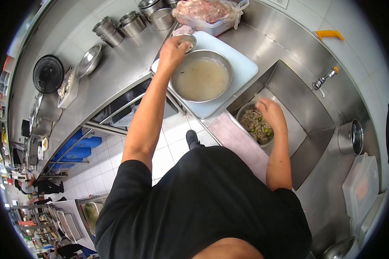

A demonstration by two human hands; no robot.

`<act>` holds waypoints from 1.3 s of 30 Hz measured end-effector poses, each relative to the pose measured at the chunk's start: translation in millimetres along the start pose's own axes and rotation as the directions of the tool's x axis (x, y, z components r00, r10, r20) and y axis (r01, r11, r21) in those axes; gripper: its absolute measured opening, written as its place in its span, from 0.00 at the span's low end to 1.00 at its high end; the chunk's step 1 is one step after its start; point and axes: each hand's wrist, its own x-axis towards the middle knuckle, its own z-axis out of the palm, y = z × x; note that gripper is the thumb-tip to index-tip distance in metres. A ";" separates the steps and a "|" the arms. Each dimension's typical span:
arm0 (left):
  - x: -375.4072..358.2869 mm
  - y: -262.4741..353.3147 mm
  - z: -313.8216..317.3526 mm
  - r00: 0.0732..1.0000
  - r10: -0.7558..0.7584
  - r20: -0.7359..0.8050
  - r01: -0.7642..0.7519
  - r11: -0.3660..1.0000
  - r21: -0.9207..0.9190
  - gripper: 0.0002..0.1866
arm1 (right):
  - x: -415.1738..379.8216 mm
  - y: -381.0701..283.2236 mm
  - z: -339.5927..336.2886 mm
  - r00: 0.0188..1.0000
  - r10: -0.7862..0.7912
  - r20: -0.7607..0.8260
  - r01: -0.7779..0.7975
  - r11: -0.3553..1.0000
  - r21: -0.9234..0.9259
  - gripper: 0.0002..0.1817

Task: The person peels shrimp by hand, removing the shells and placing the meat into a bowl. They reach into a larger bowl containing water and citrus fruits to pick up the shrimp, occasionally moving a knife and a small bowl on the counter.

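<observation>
My left hand (173, 54) is closed on the rim of a small metal bowl (191, 39), beyond a wide metal basin (203, 80). Cloudy, pale brownish liquid fills much of this basin, which stands on a light blue cutting board (243, 69). My right hand (270, 113) is over the sink, its fingers curled together above a round container (268, 141). Greyish-brown food scraps with some green round pieces lie in that container. What the right fingers hold, if anything, is hidden.
A pink cloth (242, 138) lies along the sink's front edge. Behind the board stands a plastic tub (209, 26) of bagged raw meat. Metal pots (132, 25) line the left counter. At the sink's right is a metal pot (350, 137), below the tap (325, 78).
</observation>
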 end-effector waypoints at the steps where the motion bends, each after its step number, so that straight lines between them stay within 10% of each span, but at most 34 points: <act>1: -8.3 16.9 -4.3 0.973 -0.056 0.225 0.053 0.998 0.022 0.23 | -4.6 8.4 3.2 0.997 0.059 0.049 -0.055 0.995 -0.079 0.20; 4: -41.4 38.7 16.4 0.742 0.067 0.667 -0.233 0.959 0.163 0.20 | -7.6 15.8 5.0 0.981 0.152 0.117 -0.126 0.970 -0.209 0.24; 9: -86.7 40.7 59.4 0.787 0.227 0.573 -0.512 0.759 0.403 0.19 | 1.3 -17.5 -1.5 0.995 -0.100 -0.020 0.099 0.994 -0.051 0.23; 14: -68.0 34.4 29.6 0.744 -0.081 0.664 -0.030 0.987 0.155 0.16 | 24.2 -69.3 -12.9 0.932 -0.331 -0.147 0.336 0.942 0.011 0.19; 19: -53.6 29.0 2.9 0.725 -0.182 0.664 0.447 0.858 -0.253 0.15 | 68.0 -114.5 8.2 0.732 -0.622 -0.278 0.636 0.770 -0.045 0.20; 21: -50.9 25.4 -0.4 0.745 -0.115 0.657 0.369 0.892 -0.263 0.21 | 81.1 -135.2 18.8 0.625 -0.708 -0.329 0.689 0.698 -0.194 0.18; 28: -49.8 48.9 -19.4 0.840 -0.123 0.528 0.358 0.856 -0.372 0.32 | 110.2 -152.5 26.4 0.818 -0.574 -0.036 0.569 0.817 -0.090 0.11; 39: -45.6 39.5 -8.6 0.784 -0.063 0.617 0.537 0.567 -0.624 0.15 | 108.6 -134.5 31.5 0.872 -0.445 -0.203 0.481 0.855 0.192 0.12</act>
